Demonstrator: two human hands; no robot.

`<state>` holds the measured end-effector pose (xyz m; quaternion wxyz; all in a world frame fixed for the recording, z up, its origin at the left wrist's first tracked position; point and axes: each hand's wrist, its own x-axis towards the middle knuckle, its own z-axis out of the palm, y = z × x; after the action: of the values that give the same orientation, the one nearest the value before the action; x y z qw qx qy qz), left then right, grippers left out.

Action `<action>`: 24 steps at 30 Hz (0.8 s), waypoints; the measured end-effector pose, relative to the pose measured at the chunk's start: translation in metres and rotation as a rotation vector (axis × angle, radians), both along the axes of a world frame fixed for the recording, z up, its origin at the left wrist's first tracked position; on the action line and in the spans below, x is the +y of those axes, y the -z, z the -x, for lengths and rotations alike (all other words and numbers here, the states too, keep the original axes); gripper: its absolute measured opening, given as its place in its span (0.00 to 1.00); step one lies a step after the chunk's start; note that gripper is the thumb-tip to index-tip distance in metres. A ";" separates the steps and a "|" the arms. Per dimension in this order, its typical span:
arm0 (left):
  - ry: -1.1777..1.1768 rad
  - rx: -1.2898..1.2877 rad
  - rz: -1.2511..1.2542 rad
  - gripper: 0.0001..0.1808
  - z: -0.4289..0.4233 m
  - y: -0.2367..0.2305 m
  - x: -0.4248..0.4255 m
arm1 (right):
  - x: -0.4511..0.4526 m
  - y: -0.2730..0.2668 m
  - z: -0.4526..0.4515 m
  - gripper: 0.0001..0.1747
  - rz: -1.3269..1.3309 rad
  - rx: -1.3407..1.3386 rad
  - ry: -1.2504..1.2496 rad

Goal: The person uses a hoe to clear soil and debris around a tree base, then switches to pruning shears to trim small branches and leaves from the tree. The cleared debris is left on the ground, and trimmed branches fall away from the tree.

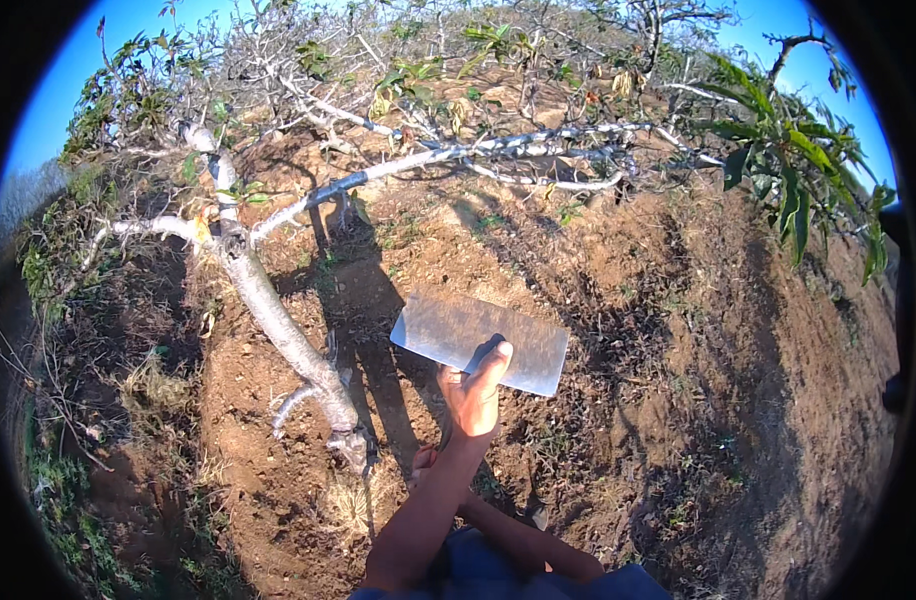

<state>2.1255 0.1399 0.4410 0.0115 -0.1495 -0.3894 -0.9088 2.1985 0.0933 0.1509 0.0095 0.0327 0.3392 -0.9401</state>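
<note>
My left hand (pixel 474 390) grips a thin, flat rectangular panel (pixel 443 322) with a grey, shiny face. The thumb lies across its near edge and casts a dark shadow or reflection on it; the other fingers are mostly hidden below. Crossing beneath the left forearm, my right arm reaches to the left. Only part of my right hand (pixel 423 459) shows beside that forearm, and whether it holds anything is hidden. Left of both hands leans the pale trunk (pixel 281 319) of a small tree, forking at its top.
A long pale branch (pixel 398 163) stretches right from the fork across the view. Green leaves (pixel 792 161) hang at the right. Dry brown soil (pixel 266 465) slopes around me, with straw and weeds (pixel 154 382) at the left. More bare-branched trees (pixel 533 67) stand behind.
</note>
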 end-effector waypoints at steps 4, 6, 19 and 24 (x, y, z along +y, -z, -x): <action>-0.194 -0.072 0.073 0.08 -0.011 -0.019 0.009 | 0.000 -0.004 0.008 0.12 -0.193 0.259 -0.061; -0.159 -0.102 0.081 0.08 -0.012 -0.023 0.010 | 0.002 -0.009 0.006 0.15 -0.049 0.132 -0.117; -0.031 -0.227 0.096 0.16 -0.026 -0.009 0.007 | -0.003 -0.121 -0.013 0.15 -0.089 -0.110 0.009; 0.145 0.039 0.431 0.14 -0.021 0.003 0.017 | -0.008 -0.129 -0.012 0.17 -0.052 -0.172 0.001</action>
<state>2.1466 0.1572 0.4382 -0.0787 -0.1936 -0.5624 -0.8000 2.2109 0.0857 0.2803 0.0375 0.1138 0.3614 -0.9247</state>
